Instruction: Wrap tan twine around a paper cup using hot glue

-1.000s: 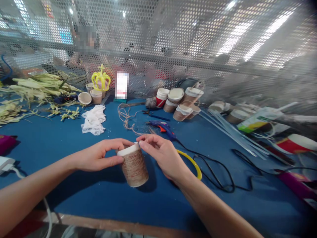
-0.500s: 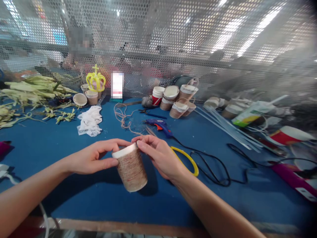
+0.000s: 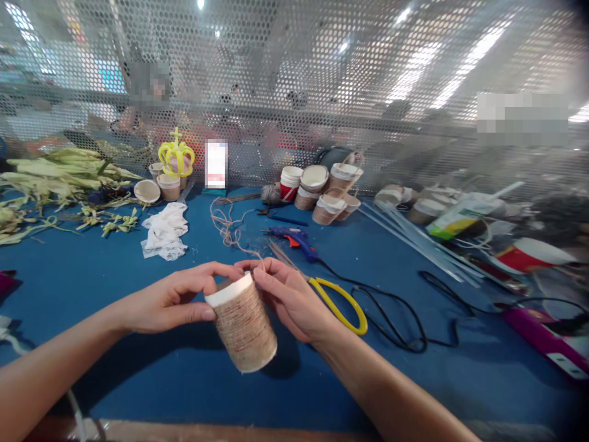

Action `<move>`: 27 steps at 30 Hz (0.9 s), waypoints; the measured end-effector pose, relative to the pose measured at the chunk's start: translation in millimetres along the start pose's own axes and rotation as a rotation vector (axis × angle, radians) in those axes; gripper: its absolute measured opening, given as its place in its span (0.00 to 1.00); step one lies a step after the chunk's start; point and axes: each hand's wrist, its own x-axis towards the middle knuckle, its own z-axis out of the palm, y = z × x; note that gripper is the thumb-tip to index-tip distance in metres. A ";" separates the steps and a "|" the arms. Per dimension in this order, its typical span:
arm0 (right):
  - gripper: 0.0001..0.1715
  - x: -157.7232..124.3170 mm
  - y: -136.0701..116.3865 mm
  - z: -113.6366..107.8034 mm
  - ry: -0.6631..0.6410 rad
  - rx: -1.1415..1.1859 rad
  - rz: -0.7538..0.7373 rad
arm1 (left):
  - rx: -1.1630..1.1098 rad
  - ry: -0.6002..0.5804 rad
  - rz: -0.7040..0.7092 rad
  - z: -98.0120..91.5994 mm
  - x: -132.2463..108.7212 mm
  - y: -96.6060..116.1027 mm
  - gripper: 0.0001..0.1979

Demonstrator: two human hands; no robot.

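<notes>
A paper cup (image 3: pixel 246 328) wrapped in brown twine tilts above the table, its white rim bare at the top. My left hand (image 3: pixel 177 299) grips the rim on the left, thumb outside and fingers at the opening. At the rim's right side, my right hand (image 3: pixel 289 294) pinches the twine (image 3: pixel 248 250) against the cup; the strand runs back to a loose tangle on the table. Scissors with yellow handles (image 3: pixel 343 305) lie beside my right hand. Behind them rests a blue hot glue gun (image 3: pixel 294 239) with a black cord.
Several wrapped cups (image 3: pixel 329 205) and a twine ball (image 3: pixel 271 194) stand at the back. Clear glue sticks (image 3: pixel 414 236) lie right, near a purple power strip (image 3: pixel 545 341). A crumpled white cloth (image 3: pixel 165 230), corn husks (image 3: pixel 69 172) and a yellow crown (image 3: pixel 176 156) are left. A perforated metal screen (image 3: pixel 276 73) closes the back.
The cup and both hands sit slightly lower in view, and the camera view has shifted a little. The twine at my right fingers shows more clearly. Both hands keep their hold.
</notes>
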 end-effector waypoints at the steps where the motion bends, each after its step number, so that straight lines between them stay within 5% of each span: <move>1: 0.11 0.4 0.6 -0.6 -0.018 0.007 0.005 | 0.007 0.004 0.001 -0.8 -0.3 -1.6 0.07; 14: 0.12 3.3 0.0 -8.0 -0.040 -0.147 -0.118 | 0.153 0.030 -0.050 -7.1 0.7 -10.6 0.08; 23: 0.09 6.5 8.0 -12.5 0.073 -0.572 -0.302 | 0.231 0.017 -0.130 -4.1 3.5 -17.1 0.10; 27: 0.09 3.2 10.6 -6.6 0.094 -0.643 -0.339 | 0.211 0.148 -0.200 8.8 9.0 -12.9 0.08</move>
